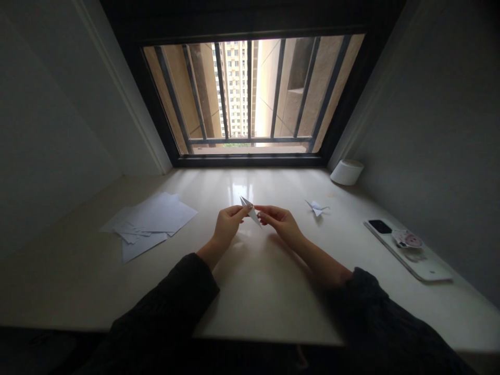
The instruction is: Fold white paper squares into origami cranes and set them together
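Between both hands, above the middle of the white ledge, is a piece of folded white paper (254, 217) with narrow pointed ends. My left hand (229, 221) pinches it from the left, thumb and fingers closed near its upper part. From the right, my right hand (282, 221) grips its edge with thumb and fingertips. The fingers cover part of the folds. To the right of my right hand, a finished white paper crane (317, 208) sits on the ledge, apart from both hands.
A loose pile of white paper sheets (156, 216) lies on the left. At the right are a phone (425, 265) with a round pink grip and a white cylinder-like object (347, 172). A barred window (250, 161) closes off the back of the ledge (269, 307).
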The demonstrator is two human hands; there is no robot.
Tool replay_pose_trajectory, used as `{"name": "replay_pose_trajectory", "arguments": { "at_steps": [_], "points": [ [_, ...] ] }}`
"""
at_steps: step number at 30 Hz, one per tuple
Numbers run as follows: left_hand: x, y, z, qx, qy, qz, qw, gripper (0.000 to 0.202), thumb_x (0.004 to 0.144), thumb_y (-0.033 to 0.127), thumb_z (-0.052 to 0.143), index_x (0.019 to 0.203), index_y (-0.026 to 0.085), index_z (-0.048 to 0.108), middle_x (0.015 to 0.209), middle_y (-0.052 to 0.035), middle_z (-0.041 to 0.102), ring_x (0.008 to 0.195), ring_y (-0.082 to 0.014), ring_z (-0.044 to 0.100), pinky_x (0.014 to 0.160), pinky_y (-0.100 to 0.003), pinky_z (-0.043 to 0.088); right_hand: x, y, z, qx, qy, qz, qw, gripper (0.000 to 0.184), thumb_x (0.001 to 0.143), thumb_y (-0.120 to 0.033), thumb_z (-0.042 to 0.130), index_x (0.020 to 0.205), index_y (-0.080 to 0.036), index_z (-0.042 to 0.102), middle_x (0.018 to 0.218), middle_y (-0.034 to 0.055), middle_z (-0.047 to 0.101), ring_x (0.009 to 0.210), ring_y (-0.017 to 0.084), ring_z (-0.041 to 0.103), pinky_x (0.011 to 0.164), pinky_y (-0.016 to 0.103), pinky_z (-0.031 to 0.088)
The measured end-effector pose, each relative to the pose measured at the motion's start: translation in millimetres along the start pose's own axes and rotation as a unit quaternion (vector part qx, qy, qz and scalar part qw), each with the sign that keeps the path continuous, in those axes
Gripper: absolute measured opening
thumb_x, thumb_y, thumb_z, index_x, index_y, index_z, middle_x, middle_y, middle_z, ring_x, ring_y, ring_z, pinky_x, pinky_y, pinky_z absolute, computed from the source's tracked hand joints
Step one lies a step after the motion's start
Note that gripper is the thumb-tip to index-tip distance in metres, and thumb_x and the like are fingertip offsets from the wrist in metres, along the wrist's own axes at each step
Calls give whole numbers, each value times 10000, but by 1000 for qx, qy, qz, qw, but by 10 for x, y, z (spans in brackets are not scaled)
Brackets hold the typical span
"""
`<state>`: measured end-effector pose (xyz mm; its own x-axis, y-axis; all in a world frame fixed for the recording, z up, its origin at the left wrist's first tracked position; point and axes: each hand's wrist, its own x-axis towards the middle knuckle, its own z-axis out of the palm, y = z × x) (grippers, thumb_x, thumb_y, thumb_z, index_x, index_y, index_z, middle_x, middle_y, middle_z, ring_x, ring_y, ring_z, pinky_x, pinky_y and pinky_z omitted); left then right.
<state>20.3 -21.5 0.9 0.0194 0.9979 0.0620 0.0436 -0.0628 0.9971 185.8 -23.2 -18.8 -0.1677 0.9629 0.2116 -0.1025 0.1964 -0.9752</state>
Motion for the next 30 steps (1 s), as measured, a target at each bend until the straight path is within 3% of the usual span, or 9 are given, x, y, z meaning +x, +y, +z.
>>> {"name": "replay_pose_trajectory", "arguments": {
  "at_steps": [11,19,24,30],
  "points": [
    [6,-6,-10,-15,-5,-12,1000,333,697,498,672,733,171,726,775,-60,712,771,-178,626,674,-271,438,-9,-27,3,46,-65,-24,997,484,673,-360,751,1128,-256,624,831,9,640,700,131,579,671,293,483],
    [10,-26,-5,10,-16,-1,1000,341,688,496,673,748,166,736,749,-62,705,733,-180,615,659,-281,449,-17,-10,-44,6,-94,-22,995,329,697,-370,735,987,-223,680,844,26,642,789,158,600,719,303,496],
    [10,-23,-1,16,-28,11,999,363,698,516,660,761,168,742,759,-74,714,760,-204,639,663,-296,469,-14,-7,-43,-5,-76,-19,997,328,701,-400,724,978,-224,704,855,36,681,797,172,617,736,321,495],
    [15,-26,4,-16,-35,-17,999,410,721,545,629,747,151,740,753,-96,722,752,-214,662,689,-319,489,-13,-8,-36,-50,-58,-48,996,292,733,-415,693,953,-224,710,874,49,698,795,177,622,695,309,487]
  ]
}}
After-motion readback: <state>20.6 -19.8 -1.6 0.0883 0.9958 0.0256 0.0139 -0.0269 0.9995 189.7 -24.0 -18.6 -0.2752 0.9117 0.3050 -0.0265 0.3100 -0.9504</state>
